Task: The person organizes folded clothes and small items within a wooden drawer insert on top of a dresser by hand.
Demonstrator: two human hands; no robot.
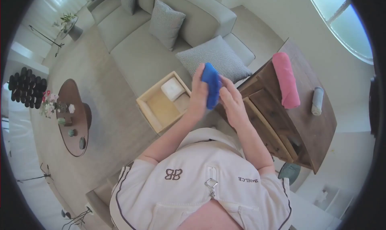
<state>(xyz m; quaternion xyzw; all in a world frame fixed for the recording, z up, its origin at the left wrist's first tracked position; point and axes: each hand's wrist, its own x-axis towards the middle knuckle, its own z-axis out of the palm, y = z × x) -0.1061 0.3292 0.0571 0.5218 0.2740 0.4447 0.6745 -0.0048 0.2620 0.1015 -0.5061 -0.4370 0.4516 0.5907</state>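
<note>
A bright blue folded cloth point(211, 85) is held upright between my two hands, above the front edge of the sofa. My left hand point(198, 92) grips its left side. My right hand point(231, 102) presses against its right side, with the fingers partly behind it. Just left of my left hand is a light wooden box point(149, 111), shaped like a drawer. Inside it lie a white folded cloth point(173, 89) and a beige folded cloth point(183, 102), the latter partly hidden by my left wrist.
On the brown wooden dresser point(311, 129) to the right lie a pink rolled towel point(286, 80) and a grey rolled towel point(317, 101). Behind my hands stands a grey sofa point(136, 49) with checked cushions point(217, 57). An oval coffee table point(74, 137) holds flowers and small pots.
</note>
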